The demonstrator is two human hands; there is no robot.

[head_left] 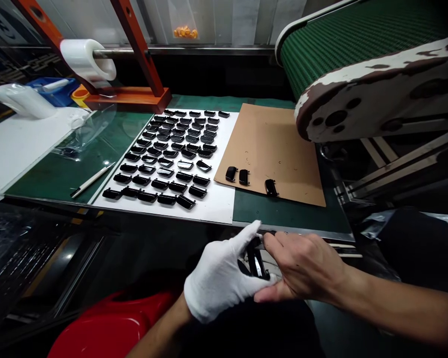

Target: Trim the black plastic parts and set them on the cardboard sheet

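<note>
In a white glove, my left hand (224, 273) is closed round a small glossy black plastic piece (257, 261), held in front of the table edge. My bare right hand (302, 263) presses against the other side of it, fingers curled and thumb low. What those right fingers grip is hidden. Two thin pale rods (349, 251) stick out beyond the right wrist; I cannot tell whether they belong to something in that hand. Similar black pieces (166, 199) lie in rows on a white sheet (220, 209). Three more, including one black piece (271, 187), rest on brown cardboard (298, 164).
A green conveyor belt (339, 44) with a worn metal frame overhangs the right side. At the back left, a red stand (134, 97) carries a clear film roll (84, 57). A pen (91, 180) lies left of the sheet. Below is a red stool (104, 328).
</note>
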